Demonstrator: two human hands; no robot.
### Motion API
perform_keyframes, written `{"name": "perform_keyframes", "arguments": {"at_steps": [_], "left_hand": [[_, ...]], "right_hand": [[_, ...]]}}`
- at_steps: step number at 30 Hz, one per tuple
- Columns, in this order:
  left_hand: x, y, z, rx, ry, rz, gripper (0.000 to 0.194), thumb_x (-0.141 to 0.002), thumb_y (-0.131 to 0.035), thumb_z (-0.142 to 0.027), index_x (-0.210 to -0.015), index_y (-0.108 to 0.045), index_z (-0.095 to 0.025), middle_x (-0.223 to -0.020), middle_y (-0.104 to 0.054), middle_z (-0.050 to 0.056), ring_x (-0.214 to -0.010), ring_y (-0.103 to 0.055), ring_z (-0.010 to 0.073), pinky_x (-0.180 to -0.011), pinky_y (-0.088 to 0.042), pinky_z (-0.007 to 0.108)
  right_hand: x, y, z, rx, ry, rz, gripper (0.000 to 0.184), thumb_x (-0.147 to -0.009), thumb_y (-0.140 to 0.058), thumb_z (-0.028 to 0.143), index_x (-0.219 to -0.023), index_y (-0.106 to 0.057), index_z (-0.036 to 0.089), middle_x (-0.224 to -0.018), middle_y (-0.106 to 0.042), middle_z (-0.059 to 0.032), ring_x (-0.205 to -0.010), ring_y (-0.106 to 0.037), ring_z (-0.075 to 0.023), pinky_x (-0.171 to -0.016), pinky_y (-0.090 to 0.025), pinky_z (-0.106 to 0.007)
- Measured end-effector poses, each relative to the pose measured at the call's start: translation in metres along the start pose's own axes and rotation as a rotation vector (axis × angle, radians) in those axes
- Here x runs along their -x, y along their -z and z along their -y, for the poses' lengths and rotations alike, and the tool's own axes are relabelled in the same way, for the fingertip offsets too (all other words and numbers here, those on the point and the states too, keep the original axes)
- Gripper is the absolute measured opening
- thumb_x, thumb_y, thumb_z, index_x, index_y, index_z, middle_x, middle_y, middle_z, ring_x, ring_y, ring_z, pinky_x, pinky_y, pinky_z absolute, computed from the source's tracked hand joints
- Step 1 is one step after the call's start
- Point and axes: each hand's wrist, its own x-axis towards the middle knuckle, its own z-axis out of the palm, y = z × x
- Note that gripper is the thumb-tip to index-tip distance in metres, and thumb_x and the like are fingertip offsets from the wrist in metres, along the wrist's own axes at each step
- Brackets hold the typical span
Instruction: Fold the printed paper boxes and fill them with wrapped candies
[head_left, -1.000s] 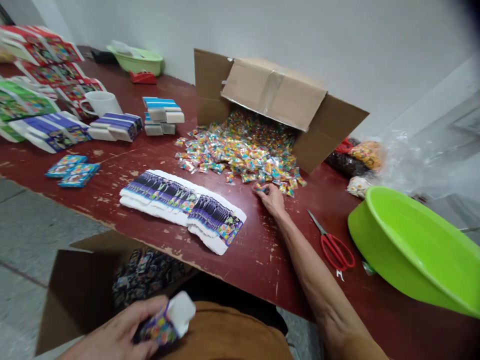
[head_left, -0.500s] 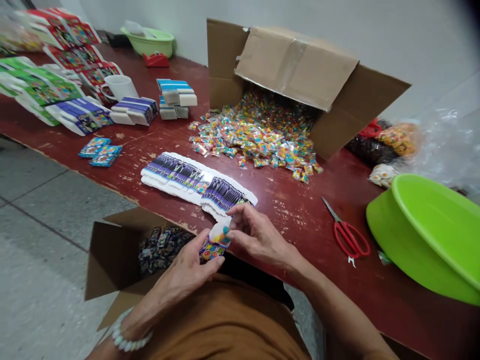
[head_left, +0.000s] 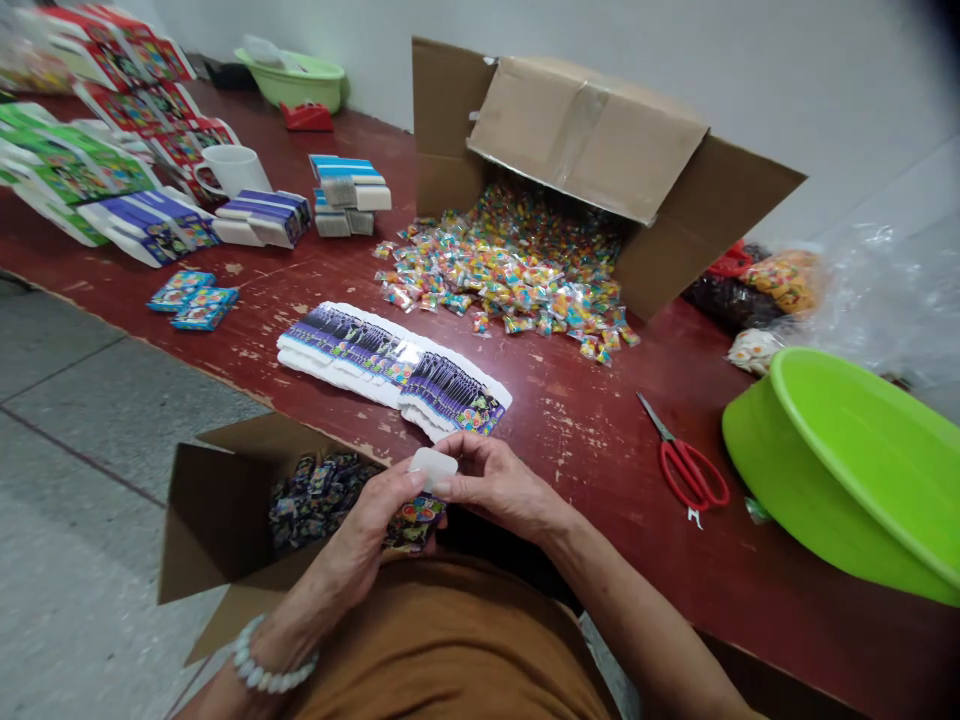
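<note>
Just off the table's front edge, a small printed candy box (head_left: 415, 522) is held upright between both hands. My left hand (head_left: 379, 515) is wrapped round its left side, with the thumb up by the white top flap (head_left: 433, 466). The fingers of my right hand (head_left: 499, 485) pinch that flap from the right. The flap covers the box's mouth, so its inside is hidden. Directly beyond the hands lies a fanned row of flat purple cartons (head_left: 390, 365). Below and left, an open cardboard box (head_left: 214, 525) contains many small dark printed boxes (head_left: 319, 495).
Wrapped candies (head_left: 502, 265) spill from a large carton (head_left: 577, 130) on its side. Red-handled scissors (head_left: 686, 465) and a green basin (head_left: 847, 470) lie to the right. Stacked cartons (head_left: 142, 225), a white mug (head_left: 232, 170) and two small blue packs (head_left: 195, 300) are at left.
The box's white flap has come over the mouth, hiding the coloured candy that showed inside. My right hand has moved slightly down and left, onto the flap.
</note>
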Motion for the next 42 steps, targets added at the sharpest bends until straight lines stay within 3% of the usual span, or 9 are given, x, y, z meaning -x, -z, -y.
{"name": "perform_keyframes", "arguments": {"at_steps": [6,10,18,24,26,29,34,39,42], "left_hand": [[-0.001,0.002,-0.004,0.029,0.100,0.080,0.045,-0.079,-0.069,-0.060,-0.091,-0.066,-0.017,-0.067,-0.069,0.003,-0.051,-0.062,0.0157,-0.044,-0.047,0.023],[-0.001,0.001,-0.005,0.131,0.207,0.116,0.063,-0.081,-0.061,-0.071,-0.115,-0.064,-0.018,-0.070,-0.070,0.005,-0.047,-0.064,0.0185,-0.040,-0.046,0.024],[-0.003,0.001,0.001,0.137,0.098,0.101,0.069,-0.085,-0.055,-0.070,-0.126,-0.065,-0.016,-0.075,-0.073,0.007,-0.048,-0.061,0.0149,-0.043,-0.046,0.023],[-0.004,-0.001,0.000,0.216,0.214,0.003,0.049,-0.094,-0.053,-0.054,-0.113,-0.069,-0.012,-0.060,-0.070,0.005,-0.044,-0.063,0.0186,-0.038,-0.046,0.024],[-0.005,-0.003,-0.003,0.318,0.285,-0.030,0.041,-0.098,-0.049,-0.045,-0.109,-0.069,-0.012,-0.064,-0.072,0.006,-0.047,-0.066,0.0186,-0.042,-0.051,0.026],[-0.005,-0.004,-0.008,0.414,0.293,-0.055,0.040,-0.100,-0.047,-0.042,-0.119,-0.067,-0.013,-0.084,-0.078,0.009,-0.061,-0.072,0.0199,-0.058,-0.059,0.030],[-0.003,0.002,-0.005,0.376,0.171,-0.141,0.043,-0.100,-0.048,-0.044,-0.131,-0.061,-0.018,-0.108,-0.078,0.008,-0.093,-0.074,0.0240,-0.082,-0.059,0.034],[0.001,0.033,0.005,0.130,0.003,-0.321,0.051,-0.084,-0.069,-0.054,-0.125,-0.061,-0.026,-0.107,-0.073,0.002,-0.090,-0.070,0.0219,-0.071,-0.058,0.028],[0.002,0.072,0.002,-0.138,-0.153,-0.515,0.067,-0.080,-0.065,-0.067,-0.133,-0.053,-0.027,-0.110,-0.068,0.004,-0.097,-0.066,0.0238,-0.077,-0.055,0.030]], "right_hand": [[0.010,-0.004,0.004,0.505,0.519,-0.196,0.021,-0.089,-0.067,0.041,-0.085,-0.076,0.022,-0.093,-0.075,-0.0066,-0.086,-0.070,-0.0185,-0.083,-0.055,-0.033],[0.016,-0.002,0.009,0.503,0.363,-0.093,0.020,-0.092,-0.065,0.038,-0.087,-0.075,0.021,-0.092,-0.077,-0.0058,-0.075,-0.071,-0.0161,-0.074,-0.057,-0.031],[0.001,-0.007,0.006,0.180,0.081,-0.156,0.024,-0.080,-0.075,0.039,-0.088,-0.072,0.017,-0.071,-0.073,-0.0013,-0.048,-0.062,-0.0106,-0.047,-0.049,-0.022],[0.013,-0.007,0.009,0.660,0.401,-0.054,0.021,-0.089,-0.067,0.042,-0.095,-0.070,0.022,-0.113,-0.073,-0.0075,-0.098,-0.067,-0.0213,-0.089,-0.052,-0.041],[0.018,-0.010,0.004,0.939,0.452,-0.068,0.048,-0.078,-0.076,0.048,-0.116,-0.063,0.022,-0.123,-0.066,-0.0119,-0.116,-0.058,-0.0294,-0.098,-0.044,-0.050],[0.018,-0.018,-0.006,1.177,0.438,-0.094,0.089,-0.063,-0.082,0.048,-0.138,-0.044,0.019,-0.135,-0.055,-0.0179,-0.121,-0.050,-0.0357,-0.097,-0.042,-0.054],[0.000,-0.034,-0.016,1.277,0.453,-0.119,0.079,-0.061,-0.075,0.031,-0.133,-0.045,0.019,-0.130,-0.055,-0.0161,-0.119,-0.049,-0.0348,-0.102,-0.038,-0.056],[-0.016,-0.025,-0.016,1.181,0.528,-0.010,0.097,-0.061,-0.082,0.050,-0.143,-0.036,0.023,-0.146,-0.046,-0.0161,-0.129,-0.045,-0.0348,-0.107,-0.037,-0.055],[-0.020,0.015,-0.006,1.212,0.511,-0.271,0.101,-0.068,-0.079,0.062,-0.148,-0.033,0.021,-0.147,-0.044,-0.0191,-0.132,-0.042,-0.0368,-0.110,-0.033,-0.057]]}}
